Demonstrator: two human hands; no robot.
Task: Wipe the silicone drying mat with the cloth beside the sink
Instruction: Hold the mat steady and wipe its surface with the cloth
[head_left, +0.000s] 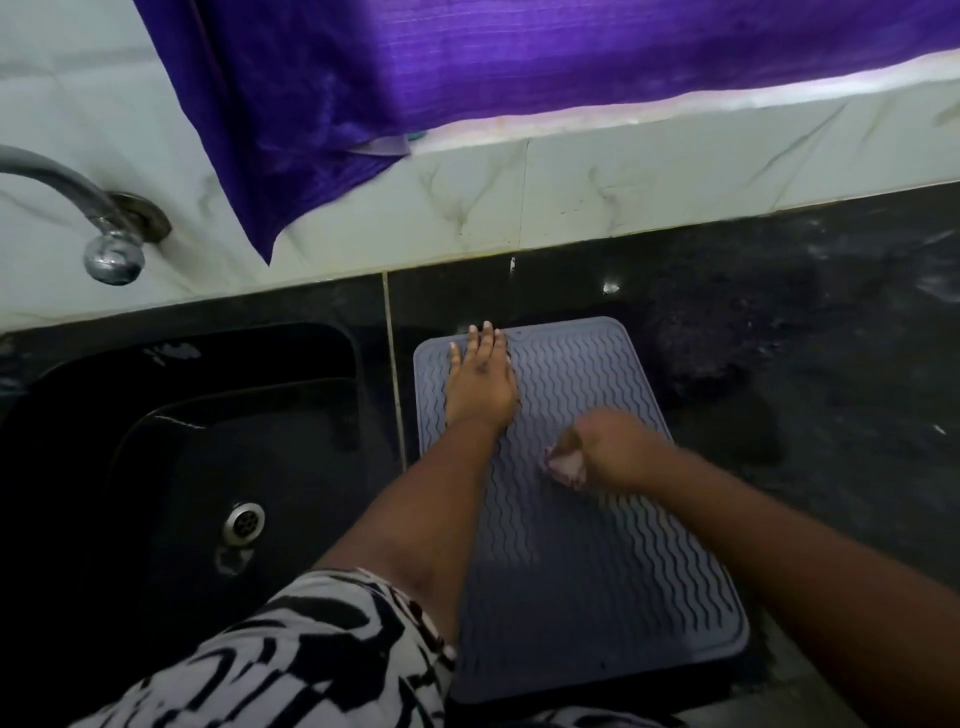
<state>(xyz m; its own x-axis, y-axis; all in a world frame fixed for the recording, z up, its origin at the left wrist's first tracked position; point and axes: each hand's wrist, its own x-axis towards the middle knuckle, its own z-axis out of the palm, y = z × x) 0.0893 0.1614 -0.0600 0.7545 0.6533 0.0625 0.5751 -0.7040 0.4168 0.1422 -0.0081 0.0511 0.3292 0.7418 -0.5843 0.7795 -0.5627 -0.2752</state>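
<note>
Head view, looking down on a dark counter (779, 322).

Grey silicone drying mat (587, 561) with wavy ridges, flat on the counter, just right of the black sink (182, 441). Long side running away from the body.

Left hand (480, 379) flat on the mat's far left part. Fingers straight, close together, tips at the far edge of the mat. Palm down, pressing; nothing gripped.

Right hand (613, 447) on the mat's middle, nearer the body than the left fingertips and to their right. Fingers curled tight round a small pale cloth (566, 465). Cloth bunched, only a wad showing at the left of the fist, touching the mat surface. Hand and cloth blurred; finer detail of the grip not readable.

Both forearms bare, crossing the near half of the mat. Black-and-white patterned garment (291, 660) at the bottom left of the picture.

Left of the left-hand fingers: sink basin with a metal drain (243, 522) in its floor. Beyond that, a chrome tap (104, 228) fixed to the white marbled wall tiles (571, 202).

Beyond both sets of fingertips: tiled wall rising from the counter's back edge, and a purple curtain (415, 78) hanging over it, its corner pointing down toward the counter. Small bright specks on the counter just past the mat's far edge; cannot tell what.
</note>
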